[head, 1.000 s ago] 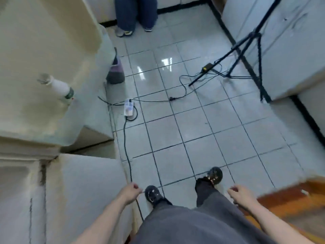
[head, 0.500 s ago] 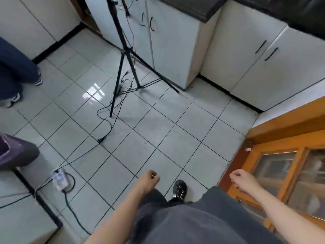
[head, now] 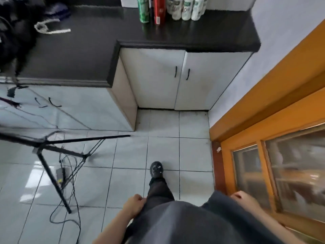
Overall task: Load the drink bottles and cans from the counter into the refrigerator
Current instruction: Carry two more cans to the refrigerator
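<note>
On my left a tripod and its cables sprawl over the floor tiles, so I judge the safe route runs to their right. My left hand hangs at the hip, fingers loosely curled around nothing, free for a pickup. Ahead, the green can, red drink container and white bottles stand upright in a tight row at the back of the black tabletop, well apart from both hands. My right hand hangs equally slack and empty. The refrigerator is out of view.
</note>
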